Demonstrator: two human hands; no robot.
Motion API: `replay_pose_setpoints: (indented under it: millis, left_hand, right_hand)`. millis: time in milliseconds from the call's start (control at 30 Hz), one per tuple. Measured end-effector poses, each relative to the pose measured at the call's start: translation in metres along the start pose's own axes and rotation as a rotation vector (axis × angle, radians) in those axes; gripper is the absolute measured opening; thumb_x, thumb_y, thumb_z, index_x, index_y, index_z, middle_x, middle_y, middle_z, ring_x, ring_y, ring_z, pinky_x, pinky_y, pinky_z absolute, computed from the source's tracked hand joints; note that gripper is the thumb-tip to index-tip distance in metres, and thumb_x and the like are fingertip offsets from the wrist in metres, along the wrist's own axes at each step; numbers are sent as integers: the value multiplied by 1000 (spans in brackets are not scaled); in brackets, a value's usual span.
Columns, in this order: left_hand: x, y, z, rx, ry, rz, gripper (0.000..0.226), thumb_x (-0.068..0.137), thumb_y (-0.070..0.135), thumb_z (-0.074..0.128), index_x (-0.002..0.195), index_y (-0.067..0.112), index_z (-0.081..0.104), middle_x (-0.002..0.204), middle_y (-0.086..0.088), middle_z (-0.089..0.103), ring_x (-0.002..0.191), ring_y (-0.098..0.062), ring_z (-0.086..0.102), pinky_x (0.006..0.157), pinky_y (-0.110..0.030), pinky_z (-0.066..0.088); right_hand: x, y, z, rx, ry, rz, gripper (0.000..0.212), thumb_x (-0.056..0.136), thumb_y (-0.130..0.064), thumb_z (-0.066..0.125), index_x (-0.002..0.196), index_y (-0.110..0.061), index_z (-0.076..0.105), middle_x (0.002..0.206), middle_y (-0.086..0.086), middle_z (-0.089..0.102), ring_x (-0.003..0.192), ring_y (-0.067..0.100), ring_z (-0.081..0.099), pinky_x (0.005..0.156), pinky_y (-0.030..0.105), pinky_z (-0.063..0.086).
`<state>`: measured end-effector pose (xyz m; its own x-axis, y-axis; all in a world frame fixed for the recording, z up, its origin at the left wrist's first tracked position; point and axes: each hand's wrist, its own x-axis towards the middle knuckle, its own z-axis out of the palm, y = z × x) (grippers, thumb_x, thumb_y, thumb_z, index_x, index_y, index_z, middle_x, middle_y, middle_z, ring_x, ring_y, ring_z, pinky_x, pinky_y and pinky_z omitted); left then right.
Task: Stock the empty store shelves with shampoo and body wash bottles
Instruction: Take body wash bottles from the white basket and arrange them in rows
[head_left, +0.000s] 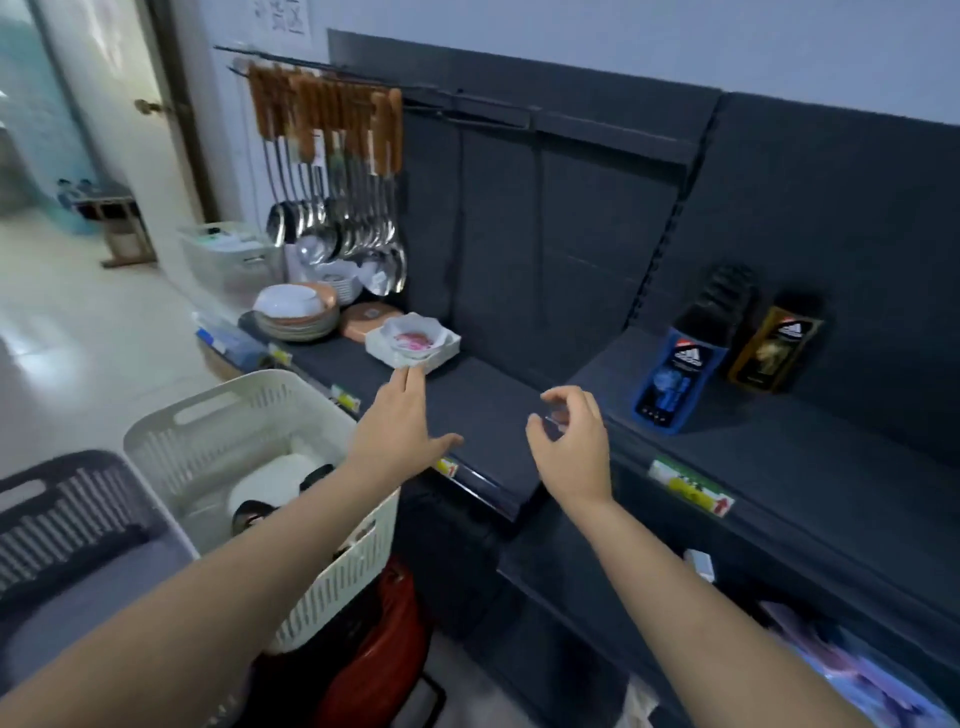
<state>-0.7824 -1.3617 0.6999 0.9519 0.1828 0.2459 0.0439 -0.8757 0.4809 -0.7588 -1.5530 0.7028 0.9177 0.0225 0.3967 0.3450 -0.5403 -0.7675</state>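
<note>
While most of the stock waits in the cream slatted plastic basket (244, 415) at the lower left, where a white bottle (283, 480) and some dark-capped ones lie heaped, the shelf itself carries little of it. That basket stands just beside the shelf front, probably so bottles can be lifted straight across. A dark grey slatted basket (62, 519) stands further left.

Above, steel ladles with wooden handles (332, 156) hang from a rail. Stacked plates (296, 317) and a square white scalloped dish with pink marks (413, 338) occupy the left part of the dark grey shelf (493, 410).

The left hand (400, 431) reaches over the basket with its fingers (408, 387) straight and together, thumb spread out. Their tips touch the dish's near corner and hold nothing. I judge it is nudging the dish aside to free room for bottles.

The right hand (571, 447) hovers over the bare middle of the shelf. Its fingers (561, 397) are loosely curled, thumb and forefinger narrowly apart, with nothing visible between them.

Further right, on the neighbouring shelf section, stands a blue body wash bottle with a black ribbed top (675, 379). An amber-gold bottle (774, 353) stands near it, toward the rear panel. Both labels face the aisle, as a shopper would want. Yellow price tags (691, 488) line the shelf edge below.
</note>
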Motion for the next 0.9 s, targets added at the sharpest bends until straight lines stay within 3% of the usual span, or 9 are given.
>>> replay_pose_setpoints:
  millis: [267,367,467,533,633,800,900]
  left_hand:
    - [-38,-132,-17,58,-4,-366,88,80,42,73,146,5,28,146,-12,35,135,-28,34,110,-34,29]
    - [-41,-167,-6,44,-41,-530,85,82,38,72,146,6,27,146,-12,34,135,-27,34,112,-35,29]
    - [-38,-192,10,23,-119,-687,75,82,34,71,139,5,32,140,-12,36,130,-28,36,106,-34,33]
    - [-33,-206,25,5,-156,-789,74,81,36,73,136,6,34,138,-13,37,127,-29,39,103,-35,36]
    - [-26,-223,48,-35,-181,-880,72,79,43,74,132,10,37,133,-11,43,124,-27,43,102,-34,36]
    - [-21,-243,70,-48,-141,-994,58,81,37,71,123,12,42,127,-8,45,118,-26,47,99,-36,42]
    - [-23,-253,76,-24,-157,-1075,49,83,26,67,121,9,42,127,-12,46,116,-30,49,95,-39,44]
  right_hand:
    - [-2,-28,144,-27,-466,48,16,88,-17,63,101,-18,54,108,-3,52,83,12,53,75,27,42]
    - [3,-27,196,-80,-680,73,19,86,-19,66,95,-19,50,109,2,57,89,16,53,76,27,40]
    - [8,-22,246,-258,-968,91,23,83,-27,70,88,-16,50,94,2,58,89,23,56,78,33,46]
    - [10,-16,277,-399,-1138,119,28,83,-28,72,99,-10,57,103,10,60,98,27,58,82,32,47]
    - [7,3,316,-549,-1216,181,69,82,-25,72,138,1,41,143,16,44,128,30,49,100,31,44]
    - [-9,21,354,-653,-1230,189,91,86,-18,66,149,-8,1,150,24,18,133,36,37,103,39,40]
    - [-14,23,366,-695,-1271,162,100,82,-24,71,150,-21,-1,148,21,14,130,37,34,99,42,42]
